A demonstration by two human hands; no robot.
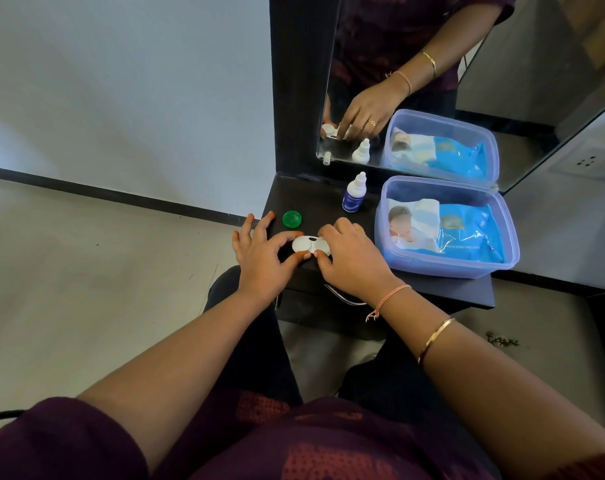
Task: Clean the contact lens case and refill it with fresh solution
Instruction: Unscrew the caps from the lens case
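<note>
The white contact lens case (304, 244) lies on the dark shelf (432, 289) near its front edge. My left hand (263, 258) pinches the case's left well between thumb and forefinger. My right hand (349, 261) covers the right well with its fingertips; I cannot tell whether a cap is under them. A green cap (291, 218) lies loose on the shelf behind my left hand. The solution bottle (353, 194), white with a blue label and a white cap, stands upright behind the case.
A clear lilac plastic box (501, 268) holding a blue wet-wipes pack (467, 237) fills the shelf's right side. A mirror (432, 81) rises behind the shelf. A metal drawer handle (342, 299) sits below the front edge. Floor lies to the left.
</note>
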